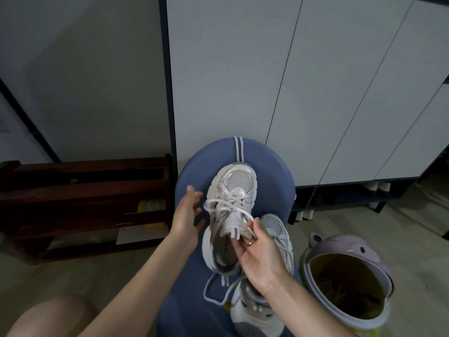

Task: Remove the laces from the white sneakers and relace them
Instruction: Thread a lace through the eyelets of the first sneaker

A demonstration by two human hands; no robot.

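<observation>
Right hand point(261, 256) grip on sneaker point(230, 203); lilac bin point(345, 246) holds debris

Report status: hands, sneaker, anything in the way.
Left hand open beside sneaker. Right hand pinching lace. Sneaker on blue stool, partly laced. Nothing blocking.

Dim entryway, wood-look floor.
White cabinet doors point(291, 81) in a dark frame ahead, grey wall point(85, 69) to the left. Dark wooden rack point(80, 205) low against the wall. Blue round stool point(274, 181) centre; lilac bin point(347, 280) beside it, lid open.
</observation>
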